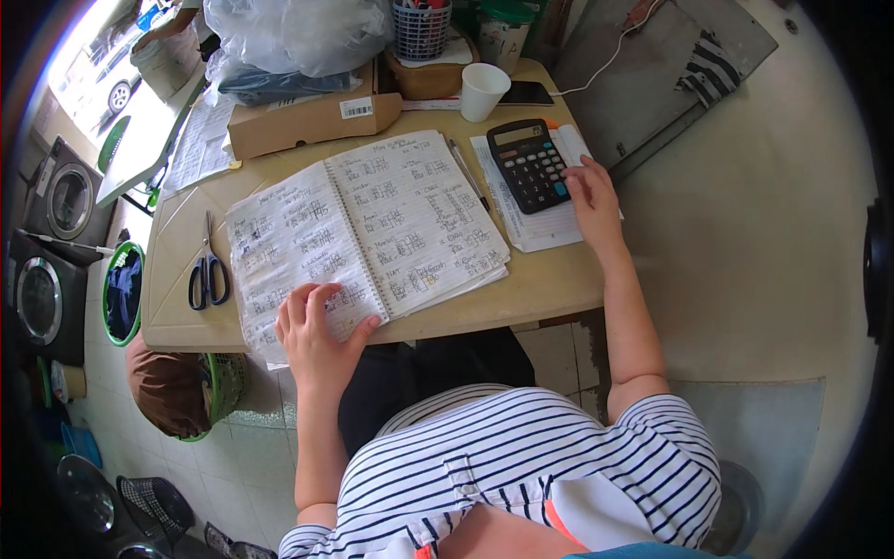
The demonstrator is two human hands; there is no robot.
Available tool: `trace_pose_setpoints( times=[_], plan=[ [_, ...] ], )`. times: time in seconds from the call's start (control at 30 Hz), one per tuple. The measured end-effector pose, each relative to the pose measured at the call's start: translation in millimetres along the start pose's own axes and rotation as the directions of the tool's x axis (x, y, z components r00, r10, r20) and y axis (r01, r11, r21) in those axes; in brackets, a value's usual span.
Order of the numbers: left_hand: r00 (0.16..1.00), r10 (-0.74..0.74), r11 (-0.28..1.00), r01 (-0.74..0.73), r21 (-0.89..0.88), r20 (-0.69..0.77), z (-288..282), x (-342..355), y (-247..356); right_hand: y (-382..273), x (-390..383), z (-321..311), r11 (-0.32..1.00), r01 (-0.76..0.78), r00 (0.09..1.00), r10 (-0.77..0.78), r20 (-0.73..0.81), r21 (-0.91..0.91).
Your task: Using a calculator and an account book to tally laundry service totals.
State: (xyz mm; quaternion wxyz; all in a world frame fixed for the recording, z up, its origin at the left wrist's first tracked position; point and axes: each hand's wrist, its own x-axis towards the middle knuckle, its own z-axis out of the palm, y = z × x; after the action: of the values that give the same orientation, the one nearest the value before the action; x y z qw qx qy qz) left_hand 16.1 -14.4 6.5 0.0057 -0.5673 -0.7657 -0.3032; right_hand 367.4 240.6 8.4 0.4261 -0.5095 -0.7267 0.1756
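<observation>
A spiral notebook (pixel 400 219) lies spread on the table, both pages full of handwriting and small grids. My left hand (pixel 321 337) rests on the lower part of its left page, fingers apart and gently curved. To the right, a black calculator (pixel 523 172) sits on a stack of lined papers (pixel 545 238). My right hand (pixel 594 200) is at its right edge, fingers loosely bent over the keys and holding nothing; whether a fingertip presses a key cannot be made out. Between notebook and calculator lies a pen (pixel 470 174). Dark-handled scissors (pixel 209 275) lie left of the notebook.
Along the table's (pixel 503 298) back stand a cardboard box (pixel 307 129), plastic bags (pixel 298 37), a pen basket (pixel 421 33), a white cup (pixel 484 93) and a phone (pixel 530 92). Laundry baskets (pixel 225 382) and front-loading washers (pixel 39 298) are on the left.
</observation>
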Motion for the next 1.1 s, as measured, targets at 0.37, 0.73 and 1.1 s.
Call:
trace_pose_setpoints(
  times=[0.37, 0.73, 1.1],
  plan=[
    [0.993, 0.098, 0.99, -0.091, -0.109, 0.068, 0, 38, 16, 25, -14, 8, 0.981, 0.165, 0.986, -0.167, -0.016, -0.105],
    [0.971, 0.15, 0.976, -0.175, 0.127, 0.184, 77, 104, 55, 11, -21, 7, 0.992, 0.125, 0.992, -0.125, -0.011, -0.024],
    [0.952, 0.123, 0.956, -0.189, 0.225, 0.279, 81, 98, 54, -25, -8, 21, 0.909, 0.301, 0.949, -0.254, 0.188, -0.289]
  ],
)
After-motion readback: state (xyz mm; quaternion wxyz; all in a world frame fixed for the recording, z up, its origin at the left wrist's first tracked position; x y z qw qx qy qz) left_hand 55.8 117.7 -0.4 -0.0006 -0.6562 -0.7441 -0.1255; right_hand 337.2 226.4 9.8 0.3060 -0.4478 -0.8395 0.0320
